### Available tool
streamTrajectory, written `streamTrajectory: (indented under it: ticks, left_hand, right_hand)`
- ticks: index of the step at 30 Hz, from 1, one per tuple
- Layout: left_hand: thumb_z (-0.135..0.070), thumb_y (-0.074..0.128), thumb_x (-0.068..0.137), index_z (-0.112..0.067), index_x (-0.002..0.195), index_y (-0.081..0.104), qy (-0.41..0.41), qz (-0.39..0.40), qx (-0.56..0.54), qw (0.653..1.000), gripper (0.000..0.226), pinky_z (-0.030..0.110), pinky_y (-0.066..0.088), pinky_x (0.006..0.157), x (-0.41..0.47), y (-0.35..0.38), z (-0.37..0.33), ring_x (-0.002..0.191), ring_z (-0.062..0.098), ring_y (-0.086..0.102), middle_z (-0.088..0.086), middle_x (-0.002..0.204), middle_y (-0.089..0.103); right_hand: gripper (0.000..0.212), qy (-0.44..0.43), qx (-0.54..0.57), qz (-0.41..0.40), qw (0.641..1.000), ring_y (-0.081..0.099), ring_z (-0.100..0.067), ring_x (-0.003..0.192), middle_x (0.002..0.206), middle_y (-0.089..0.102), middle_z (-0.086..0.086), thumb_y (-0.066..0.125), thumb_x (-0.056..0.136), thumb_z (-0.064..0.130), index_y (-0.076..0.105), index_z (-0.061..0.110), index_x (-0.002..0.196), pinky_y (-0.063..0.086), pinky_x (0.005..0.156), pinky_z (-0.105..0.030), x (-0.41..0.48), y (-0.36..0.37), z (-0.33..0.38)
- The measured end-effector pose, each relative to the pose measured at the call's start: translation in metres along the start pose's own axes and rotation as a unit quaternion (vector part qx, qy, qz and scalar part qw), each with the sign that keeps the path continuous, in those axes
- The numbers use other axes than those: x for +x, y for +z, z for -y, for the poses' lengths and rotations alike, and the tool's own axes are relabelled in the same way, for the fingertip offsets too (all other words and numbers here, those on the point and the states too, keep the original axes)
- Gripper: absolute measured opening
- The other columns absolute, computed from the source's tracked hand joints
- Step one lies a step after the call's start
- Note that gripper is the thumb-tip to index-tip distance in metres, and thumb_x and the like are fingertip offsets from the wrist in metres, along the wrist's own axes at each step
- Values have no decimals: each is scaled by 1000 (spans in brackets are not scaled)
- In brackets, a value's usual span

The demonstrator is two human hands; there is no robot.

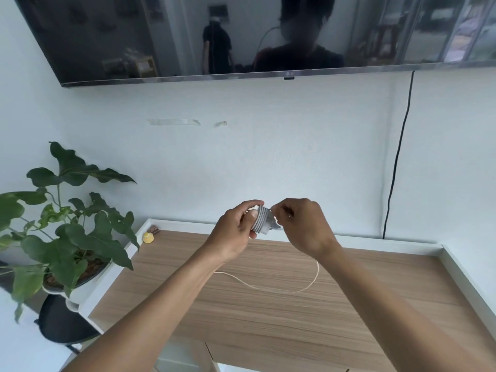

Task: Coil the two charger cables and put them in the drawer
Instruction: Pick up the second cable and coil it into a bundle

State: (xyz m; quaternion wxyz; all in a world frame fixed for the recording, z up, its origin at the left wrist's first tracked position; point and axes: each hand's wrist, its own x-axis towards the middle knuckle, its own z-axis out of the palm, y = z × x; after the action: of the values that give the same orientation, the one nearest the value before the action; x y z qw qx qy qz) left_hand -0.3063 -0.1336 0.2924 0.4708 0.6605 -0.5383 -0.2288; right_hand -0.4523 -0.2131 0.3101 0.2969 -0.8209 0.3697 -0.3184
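My left hand (pixel 236 232) grips a white charger (pixel 261 220) with grey-white cable wound tightly round it in several turns, held in the air above the back of the wooden cabinet top (pixel 295 318). My right hand (pixel 303 226) pinches the cable's loose end right beside the coil. A second, cream cable (pixel 281 288) lies uncoiled on the wood in a wide loop beneath my forearms. The drawer front (pixel 281 355) shows at the bottom edge; whether it stands open I cannot tell.
A potted plant (pixel 67 237) stands on a black stool at the left. A small yellow object (pixel 148 237) sits at the top's back left corner. A white rim (pixel 456 269) borders the top. A television (pixel 241 36) hangs above, and a black cord (pixel 397 170) runs down the wall.
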Motion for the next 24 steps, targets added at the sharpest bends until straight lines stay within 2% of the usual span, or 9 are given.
streamTrajectory:
  ticks: [3,5,9,13,15,18,21,24]
  left_hand:
    - [-24,41,101,-32,114,59,-31,-44,-33,998,24,41,52,74,8,0,1,60,12,60,0,84,64]
    - [-23,41,101,-28,114,61,-56,-71,-78,993,24,39,50,72,12,0,1,59,13,60,0,82,65]
    - [-19,39,102,-19,120,61,-102,-79,-173,976,28,27,51,68,13,5,-8,52,9,60,6,83,63]
    - [-18,39,103,-16,119,61,-115,-77,-278,950,28,33,53,80,10,9,-14,59,15,59,7,88,66]
    - [-18,39,103,-16,117,61,-107,-62,-304,944,26,34,54,82,8,10,-17,66,18,55,8,94,64]
    - [-21,39,103,-19,115,62,-87,-11,-307,948,26,39,53,89,3,8,-19,64,17,50,10,94,60]
    - [-22,40,102,-19,118,62,-70,45,-300,950,27,45,50,97,-1,3,-18,64,16,49,11,94,58]
    - [-22,40,101,-20,121,60,-45,94,-259,960,28,37,50,92,-4,-3,-17,71,17,51,7,94,59]
  right_hand:
    - [21,-46,1,-52,998,56,-20,62,71,68,0,51,93,20,70,16,83,47,60,-34,-15,12,5]
    - [19,-78,-1,-75,994,53,-20,59,68,65,2,52,93,22,68,19,83,48,57,-37,-26,22,5]
    - [17,-125,-25,-116,985,40,-11,53,71,60,9,52,95,24,69,23,98,42,51,-31,-41,37,0]
    - [16,-127,14,-126,984,45,-11,51,75,63,11,56,94,19,68,23,103,42,49,-29,-42,42,-13]
    - [13,-104,62,-118,986,47,-9,50,72,63,12,57,94,20,69,20,98,37,50,-20,-39,41,-20]
    - [13,-84,105,-96,986,46,-10,50,60,57,17,59,93,25,70,24,86,32,49,-12,-34,34,-25]
    - [34,-83,90,-50,991,50,-1,50,49,55,19,59,93,22,54,40,65,32,50,-8,-27,25,-27]
    - [38,-61,42,10,997,49,1,47,45,52,13,56,91,17,49,31,57,32,48,-10,-19,13,-31]
